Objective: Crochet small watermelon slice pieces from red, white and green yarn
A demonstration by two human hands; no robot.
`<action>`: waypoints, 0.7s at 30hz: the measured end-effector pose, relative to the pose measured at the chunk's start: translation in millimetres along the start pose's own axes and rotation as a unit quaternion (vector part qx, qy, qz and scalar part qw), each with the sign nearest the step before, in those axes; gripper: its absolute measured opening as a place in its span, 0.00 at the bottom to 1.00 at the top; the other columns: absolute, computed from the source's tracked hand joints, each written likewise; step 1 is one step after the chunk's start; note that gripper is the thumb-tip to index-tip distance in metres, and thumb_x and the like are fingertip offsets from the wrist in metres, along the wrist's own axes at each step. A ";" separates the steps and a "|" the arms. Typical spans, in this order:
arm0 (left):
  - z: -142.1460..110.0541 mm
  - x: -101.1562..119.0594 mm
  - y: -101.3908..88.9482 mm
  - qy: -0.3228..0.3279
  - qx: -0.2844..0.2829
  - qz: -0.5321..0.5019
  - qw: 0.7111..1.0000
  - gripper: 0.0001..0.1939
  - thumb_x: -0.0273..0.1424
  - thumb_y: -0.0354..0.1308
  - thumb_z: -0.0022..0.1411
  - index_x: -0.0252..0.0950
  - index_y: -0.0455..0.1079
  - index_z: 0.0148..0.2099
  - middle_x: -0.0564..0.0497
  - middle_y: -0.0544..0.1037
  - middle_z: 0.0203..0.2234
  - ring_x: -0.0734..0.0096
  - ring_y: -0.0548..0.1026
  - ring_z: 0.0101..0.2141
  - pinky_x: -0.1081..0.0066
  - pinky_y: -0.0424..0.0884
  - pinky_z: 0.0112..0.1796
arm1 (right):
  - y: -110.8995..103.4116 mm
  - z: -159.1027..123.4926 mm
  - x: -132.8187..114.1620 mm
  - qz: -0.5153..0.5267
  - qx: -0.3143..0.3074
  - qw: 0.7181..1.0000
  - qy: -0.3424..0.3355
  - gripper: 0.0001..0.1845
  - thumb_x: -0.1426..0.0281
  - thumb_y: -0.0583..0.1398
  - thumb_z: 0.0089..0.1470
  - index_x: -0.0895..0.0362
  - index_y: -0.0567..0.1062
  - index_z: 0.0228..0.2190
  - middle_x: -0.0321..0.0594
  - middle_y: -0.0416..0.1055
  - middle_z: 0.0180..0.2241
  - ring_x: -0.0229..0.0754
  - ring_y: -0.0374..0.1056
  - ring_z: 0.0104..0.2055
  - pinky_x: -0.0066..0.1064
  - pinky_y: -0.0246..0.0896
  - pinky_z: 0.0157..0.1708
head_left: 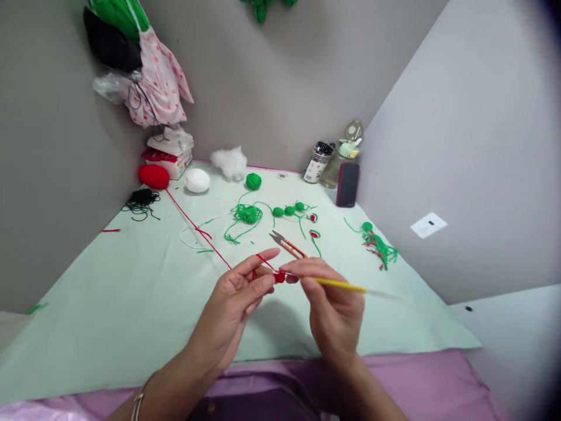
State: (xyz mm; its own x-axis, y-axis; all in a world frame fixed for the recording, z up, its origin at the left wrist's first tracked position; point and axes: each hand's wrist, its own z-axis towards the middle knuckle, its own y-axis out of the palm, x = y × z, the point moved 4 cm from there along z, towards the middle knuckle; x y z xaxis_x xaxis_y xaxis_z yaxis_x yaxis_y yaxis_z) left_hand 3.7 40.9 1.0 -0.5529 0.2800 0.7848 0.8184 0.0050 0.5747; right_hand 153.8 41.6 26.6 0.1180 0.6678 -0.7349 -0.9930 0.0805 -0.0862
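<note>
My left hand (239,292) pinches a small red crochet piece (279,276), with a red yarn strand (197,228) looped over its forefinger and running back to a red yarn ball (153,176). My right hand (333,298) is closed on a yellow-handled crochet hook (346,285) whose tip sits in the red piece. Both hands hover above the pale green table cover (109,304). Just beyond them lie orange thread snips (287,244).
Scattered on the cover are green yarn tangles (246,215), small green balls (289,210), a green yarn ball (253,181), a white ball (197,180), white stuffing (230,162), black thread (141,200) and scraps (379,245). A phone (347,184), jar (318,162) and bottle (344,158) stand by the back corner.
</note>
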 end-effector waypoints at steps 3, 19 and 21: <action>1.8 4.0 -4.6 0.029 0.015 0.028 0.999 0.17 0.36 0.76 0.59 0.45 0.86 0.52 0.58 0.74 0.27 0.81 0.63 0.26 0.77 0.65 0.35 | -4.6 3.3 1.4 0.036 -0.011 0.998 0.051 0.12 0.71 0.57 0.73 0.53 0.82 0.42 0.41 0.83 0.36 0.41 0.78 0.33 0.34 0.78 0.35; 4.3 4.3 -0.5 -0.052 -0.027 -0.085 0.995 0.18 0.30 0.77 0.58 0.37 0.86 0.51 0.64 0.67 0.20 0.89 0.48 0.18 0.77 0.73 0.38 | -4.1 1.9 0.8 0.011 0.005 1.000 0.001 0.13 0.72 0.57 0.72 0.50 0.82 0.44 0.40 0.80 0.36 0.42 0.75 0.34 0.36 0.75 0.35; 3.4 5.8 -0.1 -0.020 -0.013 -0.056 0.998 0.18 0.31 0.78 0.57 0.41 0.86 0.51 0.59 0.75 0.27 0.88 0.59 0.20 0.78 0.71 0.36 | -2.9 5.7 4.2 0.073 0.004 0.996 0.043 0.12 0.69 0.59 0.72 0.50 0.83 0.41 0.38 0.80 0.34 0.41 0.74 0.32 0.35 0.73 0.34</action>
State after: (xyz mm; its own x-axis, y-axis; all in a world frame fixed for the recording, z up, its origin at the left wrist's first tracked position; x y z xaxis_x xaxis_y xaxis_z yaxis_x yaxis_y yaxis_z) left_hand 0.9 45.8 4.8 -0.6340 0.3173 0.7052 0.7466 0.0136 0.6651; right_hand 157.2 48.4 27.6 -0.0286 0.6069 -0.7943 -0.9995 -0.0068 0.0308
